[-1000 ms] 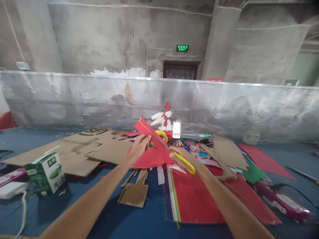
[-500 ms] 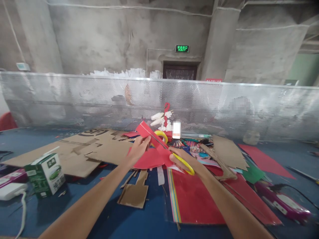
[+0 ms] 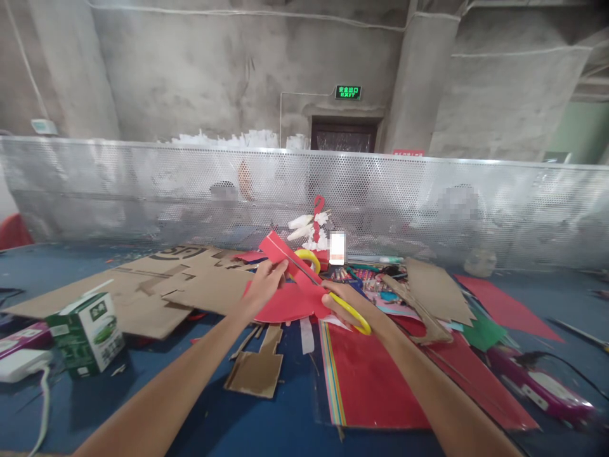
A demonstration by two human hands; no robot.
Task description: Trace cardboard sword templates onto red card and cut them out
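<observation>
My left hand (image 3: 267,279) is closed on a piece of red paper (image 3: 288,301), pinching it near its upper strip. On the paper's other side, my right hand (image 3: 346,299) grips a pair of scissors (image 3: 359,320) by a yellow handle loop. The scissors' blades are mostly hidden by the paper and my fingers. Another yellow loop (image 3: 309,257) shows behind the paper; I cannot tell what it belongs to. Just beyond my hands stands a red stem with white petal-like pieces (image 3: 304,228).
Brown cardboard (image 3: 143,285) spreads to the left, near a green-and-white carton (image 3: 85,333). A pack of red paper (image 3: 380,381) lies in front of my right hand. Purple power strips (image 3: 547,387) lie at both sides. A perforated metal screen (image 3: 266,190) closes off the table's back.
</observation>
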